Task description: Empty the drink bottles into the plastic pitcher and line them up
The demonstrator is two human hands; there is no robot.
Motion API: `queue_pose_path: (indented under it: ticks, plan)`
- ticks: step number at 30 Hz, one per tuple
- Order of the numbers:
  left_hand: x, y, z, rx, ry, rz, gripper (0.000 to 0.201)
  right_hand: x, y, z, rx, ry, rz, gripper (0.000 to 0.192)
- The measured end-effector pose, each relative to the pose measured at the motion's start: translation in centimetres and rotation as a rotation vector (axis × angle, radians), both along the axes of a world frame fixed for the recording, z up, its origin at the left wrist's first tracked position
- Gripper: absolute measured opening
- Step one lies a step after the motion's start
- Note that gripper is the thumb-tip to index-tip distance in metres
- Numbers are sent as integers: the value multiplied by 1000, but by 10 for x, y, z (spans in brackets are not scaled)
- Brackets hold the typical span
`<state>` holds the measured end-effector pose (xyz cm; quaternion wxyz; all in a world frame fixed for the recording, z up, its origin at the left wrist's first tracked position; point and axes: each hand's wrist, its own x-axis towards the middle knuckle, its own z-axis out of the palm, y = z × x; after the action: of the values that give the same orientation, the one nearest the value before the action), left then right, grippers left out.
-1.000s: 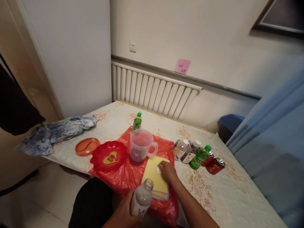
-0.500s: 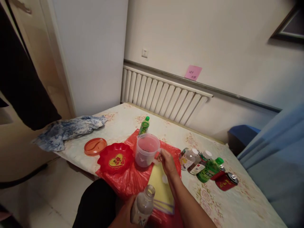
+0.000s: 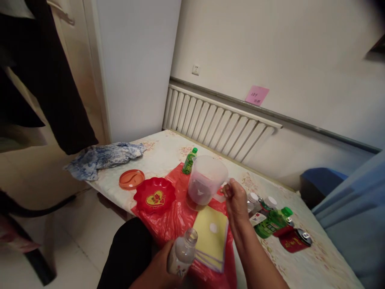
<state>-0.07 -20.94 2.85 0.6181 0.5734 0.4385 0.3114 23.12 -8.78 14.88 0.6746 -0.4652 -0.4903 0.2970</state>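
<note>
My right hand (image 3: pixel 236 196) is closed on the handle of a clear plastic measuring jug (image 3: pixel 207 178), tilted a little above the red plastic bag (image 3: pixel 162 228). Some liquid seems to lie at the jug's bottom. Low in the view, my left hand (image 3: pixel 162 261) is wrapped round an uncapped clear bottle (image 3: pixel 182 255) with a label. Between the hands lie yellow sheets (image 3: pixel 210 237) with a small white round thing (image 3: pixel 213 228) on top. A red scalloped plate (image 3: pixel 155 194) sits on the bag, left of the jug.
A small green bottle (image 3: pixel 189 161) stands behind the jug. At right are a larger green bottle (image 3: pixel 273 222), white-capped bottles (image 3: pixel 270 204) and a red can (image 3: pixel 295 241). An orange round dish (image 3: pixel 131 179) and a blue-white cloth (image 3: pixel 110 156) lie on the left of the table.
My right hand has raised the jug and tilted it, bringing it nearer. The left hand still holds the bottle in nearly the same place. The camera view has shifted left.
</note>
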Motion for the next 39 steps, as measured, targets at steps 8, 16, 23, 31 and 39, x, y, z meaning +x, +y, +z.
queue_pose_path:
  ticks: [8, 16, 23, 31, 39]
  plan:
    - [10, -4, -1, 96, -22, 12, 71, 44, -65, 63, -75, 46, 16, 45]
    - [28, -9, -6, 132, 62, 34, 78, 97, -137, 77, -236, -253, 3, 49]
    - [39, -13, 2, 159, 32, -23, 75, 125, -175, 83, -373, -493, 14, 46]
    - [47, -16, 7, 199, 94, -39, 77, 124, -192, 99, -392, -838, 64, 43]
    - [51, -20, 16, 210, 69, -61, 72, 123, -191, 102, -386, -1076, 65, 46]
